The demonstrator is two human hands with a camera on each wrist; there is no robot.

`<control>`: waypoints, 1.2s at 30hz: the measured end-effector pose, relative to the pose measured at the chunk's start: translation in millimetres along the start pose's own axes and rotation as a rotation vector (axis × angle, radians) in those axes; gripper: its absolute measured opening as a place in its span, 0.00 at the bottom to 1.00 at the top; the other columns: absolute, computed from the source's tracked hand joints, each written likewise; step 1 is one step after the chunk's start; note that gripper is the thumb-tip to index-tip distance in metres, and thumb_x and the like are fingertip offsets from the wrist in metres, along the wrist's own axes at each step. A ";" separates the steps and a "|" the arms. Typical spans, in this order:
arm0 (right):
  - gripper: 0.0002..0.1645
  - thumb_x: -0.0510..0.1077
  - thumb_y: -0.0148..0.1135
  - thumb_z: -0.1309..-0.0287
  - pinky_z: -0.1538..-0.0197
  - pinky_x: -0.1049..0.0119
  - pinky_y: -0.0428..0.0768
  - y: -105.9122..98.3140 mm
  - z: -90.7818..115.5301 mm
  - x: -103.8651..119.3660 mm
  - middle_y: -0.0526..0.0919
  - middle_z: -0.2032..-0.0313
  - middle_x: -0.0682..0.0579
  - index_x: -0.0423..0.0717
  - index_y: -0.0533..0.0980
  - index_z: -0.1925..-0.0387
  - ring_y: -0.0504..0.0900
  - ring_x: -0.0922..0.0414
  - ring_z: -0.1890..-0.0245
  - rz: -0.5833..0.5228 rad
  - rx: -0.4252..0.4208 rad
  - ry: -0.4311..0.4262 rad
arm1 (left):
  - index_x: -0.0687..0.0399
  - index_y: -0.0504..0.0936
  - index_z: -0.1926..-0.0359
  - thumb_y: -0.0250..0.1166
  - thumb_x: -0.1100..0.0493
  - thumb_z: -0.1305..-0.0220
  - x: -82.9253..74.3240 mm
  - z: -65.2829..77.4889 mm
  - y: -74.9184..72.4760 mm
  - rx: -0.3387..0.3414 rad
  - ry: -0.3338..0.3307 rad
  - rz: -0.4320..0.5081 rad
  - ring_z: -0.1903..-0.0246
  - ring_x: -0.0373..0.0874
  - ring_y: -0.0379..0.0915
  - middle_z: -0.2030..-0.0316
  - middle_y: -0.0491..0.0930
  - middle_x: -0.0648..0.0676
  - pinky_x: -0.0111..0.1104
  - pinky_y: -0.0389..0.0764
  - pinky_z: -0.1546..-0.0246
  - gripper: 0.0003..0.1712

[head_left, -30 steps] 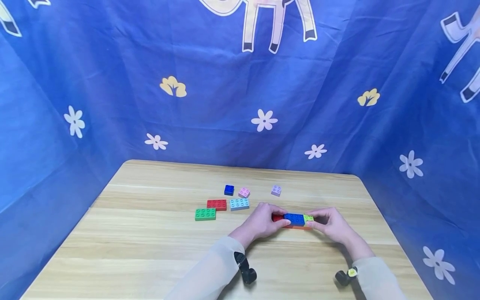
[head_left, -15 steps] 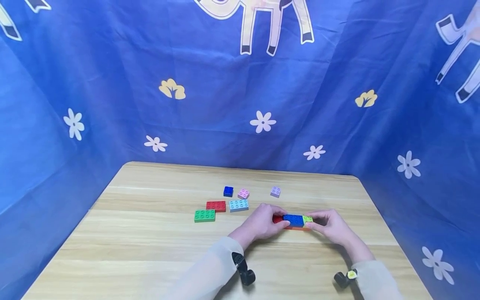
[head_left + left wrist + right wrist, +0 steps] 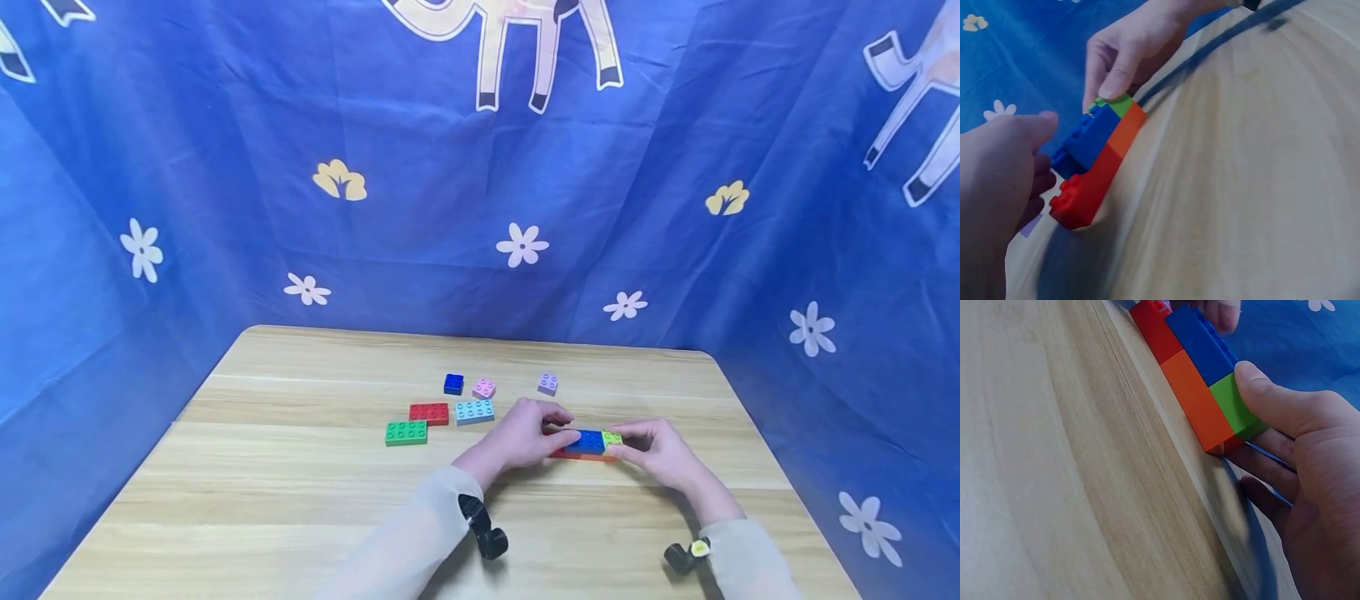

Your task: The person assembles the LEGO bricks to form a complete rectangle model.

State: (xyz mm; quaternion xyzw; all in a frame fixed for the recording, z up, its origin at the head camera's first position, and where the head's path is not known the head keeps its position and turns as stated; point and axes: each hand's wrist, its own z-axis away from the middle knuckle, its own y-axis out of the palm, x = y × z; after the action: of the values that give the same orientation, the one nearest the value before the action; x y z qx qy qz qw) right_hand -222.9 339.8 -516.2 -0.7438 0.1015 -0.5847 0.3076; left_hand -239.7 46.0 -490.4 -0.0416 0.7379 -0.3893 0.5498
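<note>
Near the table's right side is a block of joined toy building bricks. Its lower layer has a red brick [image 3: 1157, 334] and an orange brick [image 3: 1197, 403] end to end; a blue brick [image 3: 1204, 347] and a lime green brick [image 3: 1235, 409] sit on top. My right hand [image 3: 660, 450] pinches the lime green end between thumb and fingers. At the red end hovers my left hand [image 3: 997, 169], its thumb raised and fingers loosely bent, with a gap between it and the bricks in the left wrist view. Red studs show uncovered at that end.
Loose bricks lie left of and behind the hands: green [image 3: 406, 432], red [image 3: 429, 413], light blue [image 3: 475, 412], small dark blue [image 3: 453, 384], pink [image 3: 483, 388] and lilac [image 3: 547, 383]. A blue printed curtain [image 3: 420, 267] surrounds the wooden table [image 3: 247, 500].
My left hand has loosened from the red end, its thumb and fingers spreading off the bricks. My right hand keeps its pinch. The head view has shifted slightly.
</note>
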 end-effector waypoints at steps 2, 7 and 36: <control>0.19 0.50 0.81 0.41 0.45 0.66 0.81 -0.6 0.4 -0.1 0.91 0.54 0.57 0.50 0.90 0.49 0.87 0.56 0.50 -0.011 0.000 0.002 | 0.51 0.87 0.39 0.70 0.40 0.29 0.6 -2.6 -2.1 -0.016 -0.011 0.054 0.45 0.37 0.81 0.47 0.87 0.42 0.37 0.81 0.40 0.27; 0.19 0.50 0.81 0.41 0.47 0.66 0.82 -1.6 0.6 -1.2 0.91 0.54 0.57 0.51 0.90 0.49 0.87 0.56 0.52 -0.012 -0.003 0.016 | 0.49 0.87 0.39 0.74 0.45 0.30 3.9 -10.5 -10.6 -0.075 -0.002 0.117 0.43 0.42 0.81 0.46 0.87 0.45 0.39 0.80 0.39 0.23; 0.19 0.49 0.81 0.42 0.45 0.65 0.81 -2.4 0.3 -1.6 0.90 0.51 0.54 0.52 0.90 0.48 0.86 0.55 0.49 -0.008 0.004 0.066 | 0.57 0.75 0.26 0.76 0.55 0.33 32.9 -73.9 -30.7 -0.028 -0.083 -0.154 0.28 0.52 0.67 0.29 0.75 0.57 0.40 0.65 0.26 0.38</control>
State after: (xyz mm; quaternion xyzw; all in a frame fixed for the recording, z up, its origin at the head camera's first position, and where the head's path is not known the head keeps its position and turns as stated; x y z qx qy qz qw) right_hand -223.6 342.6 -516.1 -0.7240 0.1074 -0.6102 0.3034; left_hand -326.2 47.6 -490.2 -0.1218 0.7145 -0.4180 0.5477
